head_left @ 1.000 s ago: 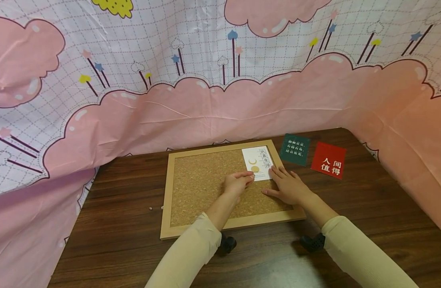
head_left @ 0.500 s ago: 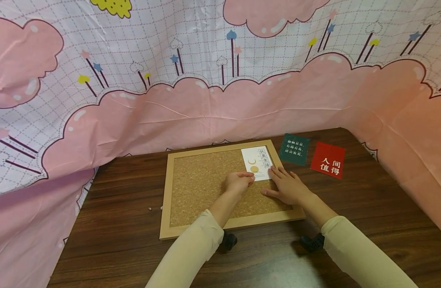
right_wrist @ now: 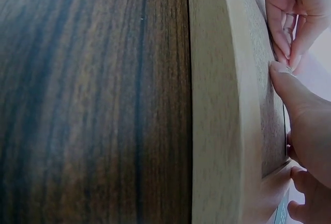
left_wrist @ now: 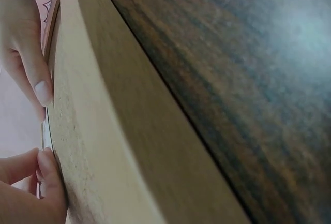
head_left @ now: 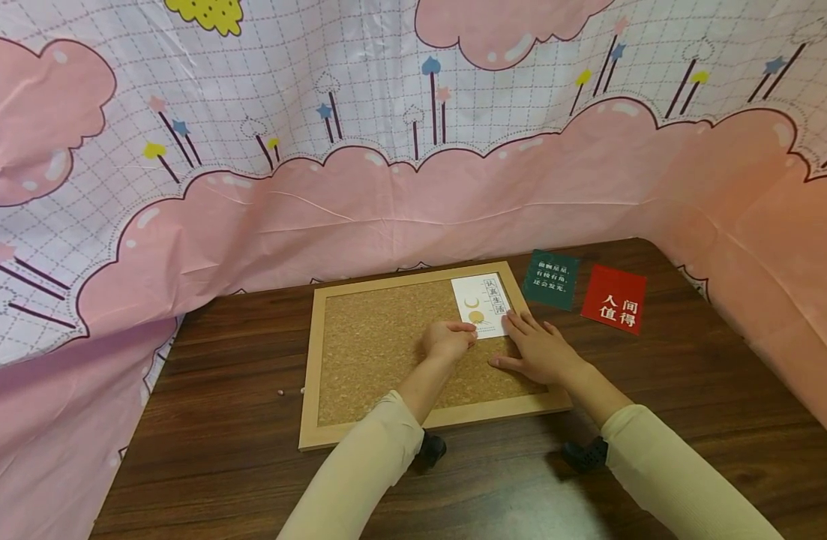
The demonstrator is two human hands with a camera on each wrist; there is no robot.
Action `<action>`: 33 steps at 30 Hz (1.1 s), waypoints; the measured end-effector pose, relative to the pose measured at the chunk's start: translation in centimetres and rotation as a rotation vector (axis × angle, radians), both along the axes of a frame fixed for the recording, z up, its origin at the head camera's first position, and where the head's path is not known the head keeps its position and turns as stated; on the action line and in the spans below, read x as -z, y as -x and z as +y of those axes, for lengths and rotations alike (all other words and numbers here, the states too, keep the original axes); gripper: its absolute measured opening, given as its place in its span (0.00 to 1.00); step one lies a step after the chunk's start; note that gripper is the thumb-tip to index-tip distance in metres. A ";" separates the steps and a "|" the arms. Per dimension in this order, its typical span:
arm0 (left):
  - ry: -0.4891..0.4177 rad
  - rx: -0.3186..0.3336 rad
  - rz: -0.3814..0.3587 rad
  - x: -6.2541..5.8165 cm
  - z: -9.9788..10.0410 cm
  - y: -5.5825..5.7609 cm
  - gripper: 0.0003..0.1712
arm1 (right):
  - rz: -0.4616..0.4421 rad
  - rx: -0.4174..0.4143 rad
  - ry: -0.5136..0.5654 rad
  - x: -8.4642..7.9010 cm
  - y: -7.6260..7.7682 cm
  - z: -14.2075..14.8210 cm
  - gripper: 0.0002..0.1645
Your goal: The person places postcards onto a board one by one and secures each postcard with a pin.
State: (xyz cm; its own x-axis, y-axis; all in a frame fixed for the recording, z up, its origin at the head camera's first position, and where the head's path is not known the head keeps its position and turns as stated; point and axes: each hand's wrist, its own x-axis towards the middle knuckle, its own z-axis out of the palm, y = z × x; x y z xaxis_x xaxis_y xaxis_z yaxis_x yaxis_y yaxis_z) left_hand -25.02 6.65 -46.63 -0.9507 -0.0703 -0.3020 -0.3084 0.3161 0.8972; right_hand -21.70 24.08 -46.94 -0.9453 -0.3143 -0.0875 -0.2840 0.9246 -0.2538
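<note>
Corkboard [head_left: 379,337] rests on brown table [head_left: 204,427] — pink patterned cloth [head_left: 400,195] behind.

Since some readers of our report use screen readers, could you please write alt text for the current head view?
A person's left hand is at the lower left corner of a white card on a wood-framed corkboard; the right hand is spread at the card's lower right. A green card and a red card lie on the table to the right.
</note>
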 end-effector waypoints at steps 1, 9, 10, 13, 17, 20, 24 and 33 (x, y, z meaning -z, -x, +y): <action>-0.007 -0.001 -0.002 0.0 0.0 0.0 0.05 | 0.000 0.000 -0.001 0.0 0.0 0.0 0.53; -0.121 -0.006 -0.037 0.1 -0.1 0.3 0.07 | 0.001 0.002 -0.007 -0.1 0.0 0.1 0.53; -0.122 -0.002 -0.041 0.1 -0.1 0.3 0.07 | 0.001 0.002 -0.008 -0.1 0.0 0.1 0.53; -0.108 0.013 -0.059 0.1 -0.2 0.6 0.06 | -0.002 0.001 -0.006 -0.1 -0.1 0.1 0.53; -0.073 0.031 -0.076 0.2 -0.2 1.0 0.05 | -0.004 0.001 -0.005 -0.1 -0.1 0.1 0.53; -0.056 0.042 -0.084 0.3 -0.3 1.1 0.05 | 0.005 -0.001 -0.007 0.0 -0.2 0.1 0.53; -0.023 0.059 -0.087 0.1 -0.3 1.1 0.04 | 0.012 -0.002 -0.012 0.0 -0.2 0.1 0.53; -0.009 0.093 -0.018 -0.1 -0.5 0.8 0.06 | 0.017 -0.003 -0.013 0.1 -0.2 0.1 0.52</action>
